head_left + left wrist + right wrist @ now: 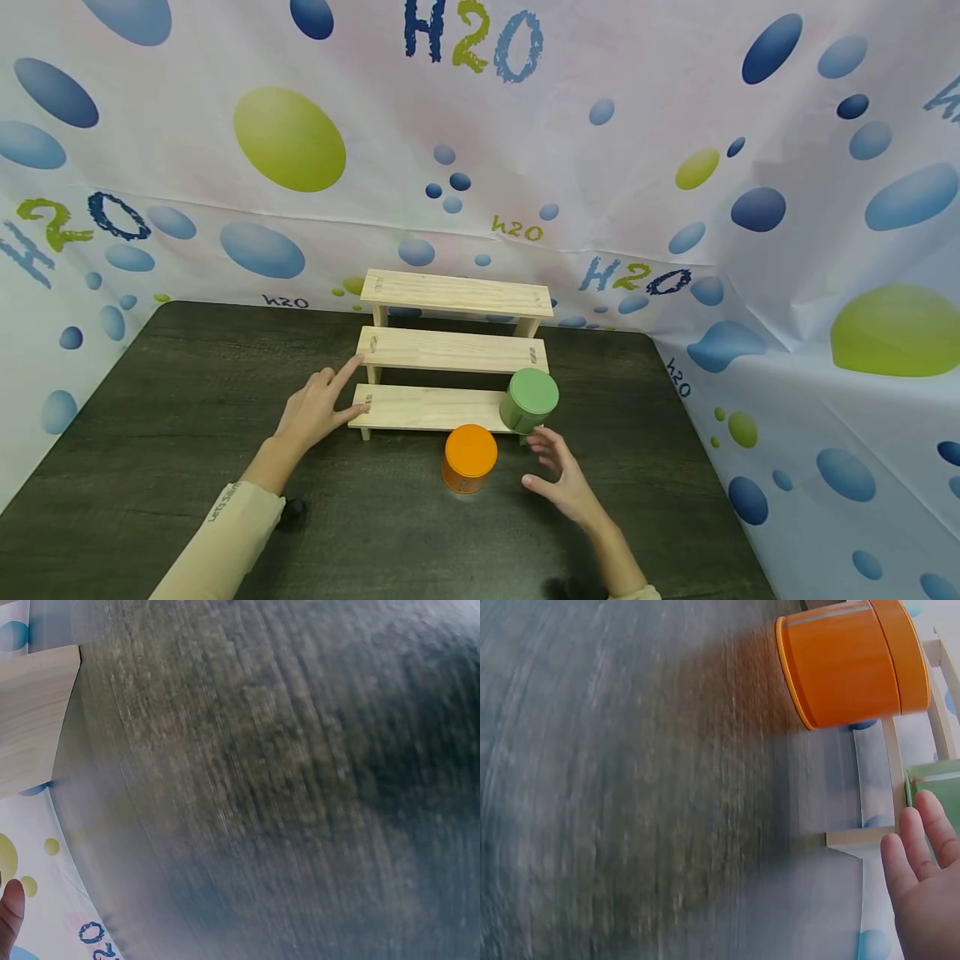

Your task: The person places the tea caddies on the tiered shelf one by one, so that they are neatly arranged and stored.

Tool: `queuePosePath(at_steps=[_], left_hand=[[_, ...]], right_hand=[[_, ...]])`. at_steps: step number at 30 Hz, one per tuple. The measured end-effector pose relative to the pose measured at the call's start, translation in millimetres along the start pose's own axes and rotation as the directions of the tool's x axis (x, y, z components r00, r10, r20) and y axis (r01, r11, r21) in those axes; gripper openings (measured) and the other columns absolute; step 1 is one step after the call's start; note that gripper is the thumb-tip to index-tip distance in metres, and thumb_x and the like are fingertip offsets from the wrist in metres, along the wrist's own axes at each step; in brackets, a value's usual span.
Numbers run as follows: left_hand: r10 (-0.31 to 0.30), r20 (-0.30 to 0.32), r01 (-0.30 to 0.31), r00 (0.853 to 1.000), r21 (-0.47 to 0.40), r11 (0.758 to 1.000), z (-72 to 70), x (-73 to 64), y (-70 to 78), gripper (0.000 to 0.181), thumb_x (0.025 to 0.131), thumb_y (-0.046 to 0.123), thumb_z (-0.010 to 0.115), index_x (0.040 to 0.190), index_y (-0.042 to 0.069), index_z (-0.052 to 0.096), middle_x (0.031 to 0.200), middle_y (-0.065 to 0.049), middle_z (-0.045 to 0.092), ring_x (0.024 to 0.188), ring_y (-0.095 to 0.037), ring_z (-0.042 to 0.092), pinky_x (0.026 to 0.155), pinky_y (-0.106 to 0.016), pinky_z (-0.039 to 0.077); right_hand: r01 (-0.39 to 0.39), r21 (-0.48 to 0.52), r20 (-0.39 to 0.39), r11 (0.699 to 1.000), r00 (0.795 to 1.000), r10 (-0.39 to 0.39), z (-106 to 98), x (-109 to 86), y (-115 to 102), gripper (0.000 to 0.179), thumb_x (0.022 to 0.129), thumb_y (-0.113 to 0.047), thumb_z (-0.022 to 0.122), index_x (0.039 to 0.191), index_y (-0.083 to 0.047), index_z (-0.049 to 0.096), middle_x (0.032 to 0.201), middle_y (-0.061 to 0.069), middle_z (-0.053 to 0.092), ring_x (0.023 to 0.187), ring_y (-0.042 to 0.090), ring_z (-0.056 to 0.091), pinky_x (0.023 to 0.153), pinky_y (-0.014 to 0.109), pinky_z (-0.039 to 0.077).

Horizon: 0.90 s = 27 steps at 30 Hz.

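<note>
A three-tier wooden step shelf [450,348] stands on the dark table. At its left end is my left hand [311,410], index fingertip right at the middle tier's edge and thumb at the lowest tier, fingers extended around nothing. A green lidded canister [531,398] sits upright at the right end of the lowest tier. My right hand [561,477] is just in front of it, fingers spread and relaxed, fingertips overlapping its base in the right wrist view. In front of the shelf, an orange lidded canister [469,458] stands upright on the table, left of my right hand.
The dark wood-grain table [375,542] extends to both sides of the shelf. Behind it and to the sides hangs a white curtain [525,192] with blue and green dots and H2O lettering. A small dark object [294,510] shows beside my left sleeve.
</note>
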<state>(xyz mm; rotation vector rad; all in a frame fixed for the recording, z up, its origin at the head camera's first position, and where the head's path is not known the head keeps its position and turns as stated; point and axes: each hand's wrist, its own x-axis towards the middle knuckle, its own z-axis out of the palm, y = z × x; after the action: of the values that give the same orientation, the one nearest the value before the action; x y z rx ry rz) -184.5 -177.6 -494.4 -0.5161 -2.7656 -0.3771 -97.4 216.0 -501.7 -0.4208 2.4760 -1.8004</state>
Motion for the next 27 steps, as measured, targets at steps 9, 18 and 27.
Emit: queuePosePath(at_steps=[9,18,27], left_hand=[[-0.011,0.011,0.011,1.000,-0.013,1.000,0.0,-0.7,0.8,0.086,0.075,0.042,0.072,0.144,0.025,0.023,0.084,-0.012,0.047,0.058,-0.017,0.033,0.038,-0.024,0.026],[-0.022,0.032,0.023,0.999,-0.019,1.000,-0.2,-1.0,0.5,0.087,0.077,0.043,0.071,0.145,0.026,0.020,0.087,-0.013,0.047,0.059,-0.017,0.035,0.039,-0.024,0.027],[-0.031,0.054,0.032,0.998,-0.024,0.999,-1.4,0.2,1.6,0.085,0.078,0.046,0.068,0.146,0.026,0.019,0.087,-0.012,0.047,0.059,-0.017,0.034,0.040,-0.024,0.028]], right_hand=[[-0.022,0.025,0.097,0.999,0.995,0.019,14.3,4.2,-5.0,0.064,0.080,0.004,0.064,0.135,0.001,0.031,0.127,0.021,0.044,0.117,0.041,0.040,0.096,0.057,0.029],[-0.052,0.036,0.128,0.998,0.991,0.047,27.4,8.9,-6.0,0.063,0.081,0.001,0.065,0.135,0.000,0.032,0.130,0.021,0.042,0.120,0.037,0.039,0.099,0.057,0.028],[-0.038,0.057,0.122,0.998,0.992,0.031,37.7,9.2,-3.2,0.065,0.081,0.001,0.066,0.136,0.001,0.032,0.129,0.021,0.041,0.118,0.038,0.039,0.098,0.057,0.028]])
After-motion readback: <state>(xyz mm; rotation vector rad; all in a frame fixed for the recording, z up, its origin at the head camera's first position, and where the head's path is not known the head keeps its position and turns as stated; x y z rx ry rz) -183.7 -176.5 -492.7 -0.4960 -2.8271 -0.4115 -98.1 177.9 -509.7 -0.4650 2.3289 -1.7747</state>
